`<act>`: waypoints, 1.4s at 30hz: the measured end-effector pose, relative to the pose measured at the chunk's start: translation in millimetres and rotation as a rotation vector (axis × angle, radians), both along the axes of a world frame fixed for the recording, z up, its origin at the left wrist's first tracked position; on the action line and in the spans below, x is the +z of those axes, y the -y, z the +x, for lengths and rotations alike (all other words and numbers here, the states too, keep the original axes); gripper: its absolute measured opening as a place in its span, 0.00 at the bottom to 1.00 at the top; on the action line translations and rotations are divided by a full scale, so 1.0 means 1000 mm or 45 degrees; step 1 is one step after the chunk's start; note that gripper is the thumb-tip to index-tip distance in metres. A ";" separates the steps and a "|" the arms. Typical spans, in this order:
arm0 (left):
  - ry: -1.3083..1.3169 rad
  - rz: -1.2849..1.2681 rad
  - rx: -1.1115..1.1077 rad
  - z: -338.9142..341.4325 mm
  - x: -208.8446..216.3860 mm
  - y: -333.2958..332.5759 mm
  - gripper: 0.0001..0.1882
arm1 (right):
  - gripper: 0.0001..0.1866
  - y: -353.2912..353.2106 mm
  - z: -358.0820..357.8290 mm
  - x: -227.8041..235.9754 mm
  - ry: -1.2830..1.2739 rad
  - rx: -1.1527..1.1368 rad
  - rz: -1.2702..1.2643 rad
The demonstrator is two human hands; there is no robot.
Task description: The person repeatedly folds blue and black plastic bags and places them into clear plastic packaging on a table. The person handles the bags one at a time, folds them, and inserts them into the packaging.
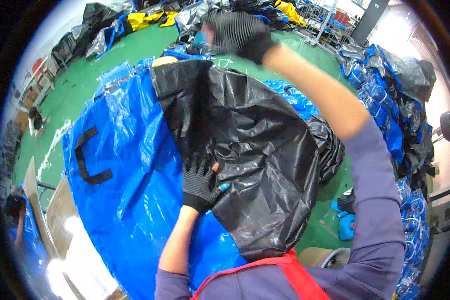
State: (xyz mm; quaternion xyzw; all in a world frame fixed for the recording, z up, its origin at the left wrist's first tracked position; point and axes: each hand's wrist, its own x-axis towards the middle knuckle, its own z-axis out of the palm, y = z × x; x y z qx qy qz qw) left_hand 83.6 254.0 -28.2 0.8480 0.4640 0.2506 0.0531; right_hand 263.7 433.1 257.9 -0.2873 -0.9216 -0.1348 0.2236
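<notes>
A large black plastic sheet lies draped over a blue tarp bag that has a black strap handle. My left hand, in a black knit glove, presses flat on the black sheet near its left edge, fingers spread. My right hand, also gloved, is raised high at the far top edge of the sheet; it is blurred, and whether it grips the sheet is unclear. A red apron strap shows at the bottom.
The green floor holds heaps of black, silver, yellow and blue bags at the back and along the right. A cardboard-topped surface sits at the lower left. Metal racks stand far back.
</notes>
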 end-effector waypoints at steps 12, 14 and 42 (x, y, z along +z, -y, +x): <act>-0.230 0.231 0.431 -0.122 0.030 0.058 0.35 | 0.41 0.030 0.131 -0.263 0.814 -0.328 -0.757; -0.564 0.356 0.927 -0.211 0.036 0.126 0.45 | 0.41 0.034 0.130 -0.258 0.867 -0.439 -0.664; -0.632 -0.032 0.435 -0.166 0.047 0.069 0.42 | 0.49 0.076 0.045 -0.254 0.641 0.002 -0.695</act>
